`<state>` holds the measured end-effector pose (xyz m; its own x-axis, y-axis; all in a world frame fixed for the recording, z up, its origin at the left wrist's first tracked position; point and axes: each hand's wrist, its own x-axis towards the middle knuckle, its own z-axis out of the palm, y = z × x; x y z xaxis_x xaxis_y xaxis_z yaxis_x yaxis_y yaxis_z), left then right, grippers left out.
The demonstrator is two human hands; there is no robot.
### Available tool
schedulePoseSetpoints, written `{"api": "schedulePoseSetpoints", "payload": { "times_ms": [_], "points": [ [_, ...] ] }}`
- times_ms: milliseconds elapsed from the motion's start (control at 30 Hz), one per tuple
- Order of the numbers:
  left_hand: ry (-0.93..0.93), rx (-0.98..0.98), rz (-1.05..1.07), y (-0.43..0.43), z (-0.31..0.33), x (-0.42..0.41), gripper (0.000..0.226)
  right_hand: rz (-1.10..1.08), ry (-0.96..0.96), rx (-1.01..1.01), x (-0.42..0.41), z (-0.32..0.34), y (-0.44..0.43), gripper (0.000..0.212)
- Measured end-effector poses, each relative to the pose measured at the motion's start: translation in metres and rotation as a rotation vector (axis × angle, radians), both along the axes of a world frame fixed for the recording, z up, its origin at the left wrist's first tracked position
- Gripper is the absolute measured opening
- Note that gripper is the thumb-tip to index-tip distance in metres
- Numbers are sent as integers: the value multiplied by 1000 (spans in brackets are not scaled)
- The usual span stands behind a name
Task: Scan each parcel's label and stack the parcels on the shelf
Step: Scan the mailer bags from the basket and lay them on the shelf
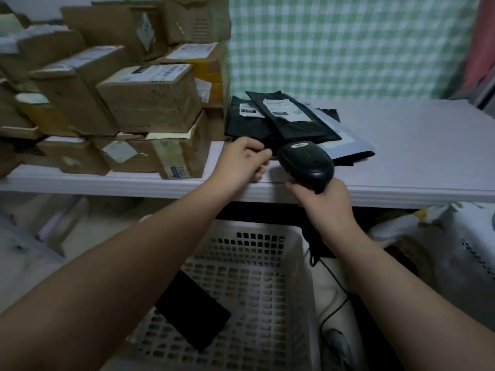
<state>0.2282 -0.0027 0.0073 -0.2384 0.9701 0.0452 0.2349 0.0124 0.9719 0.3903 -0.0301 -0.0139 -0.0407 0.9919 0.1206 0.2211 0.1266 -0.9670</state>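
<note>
Pinching the near edge of the black bags (pixel 292 121), the left hand (pixel 247 159) reaches over the front lip of the shelf (pixel 415 145). Its fingers are curled and its thumb is closed onto the dark plastic. These bags lie flat in an overlapping pile near the middle of the shelf, close to its front edge. The upper two show white labels (pixel 281 107) facing up, and a grey bag (pixel 345 137) lies partly under them toward the shelf's right side. The right hand (pixel 325 202) is wrapped tight round the handle of a black scanner (pixel 305 163), held at the shelf's front edge with its head over the near corner of the pile. A thin cable (pixel 332 275) hangs from it below the shelf. Cardboard boxes (pixel 150 103), many with labels, are stacked on the left part of the shelf, right beside the bags. Behind the shelf hangs a green checked cloth (pixel 334 44). Under the shelf stands a white basket (pixel 257 277) with a flat black parcel (pixel 191 310) lying inside it.
</note>
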Motion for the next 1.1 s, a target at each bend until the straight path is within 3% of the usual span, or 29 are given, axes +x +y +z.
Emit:
{"api": "schedulePoseSetpoints", "payload": {
  "times_ms": [100,233,367,700,967,1100],
  "points": [
    [244,-108,-37,-59,-40,-43,6,103,-76,-30,-18,-12,-18,21],
    [589,-329,-20,-115,-112,-115,9,284,-230,-137,-54,-48,-47,31],
    [893,-573,-265,-145,-180,-157,26,470,-384,-317,-84,-91,-61,42],
    [1236,-755,-898,-126,-336,-150,61,387,-441,-496,-129,-185,-40,31],
    [1466,-701,-940,-96,-390,-143,57,376,-513,-620,-121,-237,-20,38],
    [1529,-721,-933,-102,-408,-137,55,360,-502,-650,-121,-251,-15,28]
  ]
}}
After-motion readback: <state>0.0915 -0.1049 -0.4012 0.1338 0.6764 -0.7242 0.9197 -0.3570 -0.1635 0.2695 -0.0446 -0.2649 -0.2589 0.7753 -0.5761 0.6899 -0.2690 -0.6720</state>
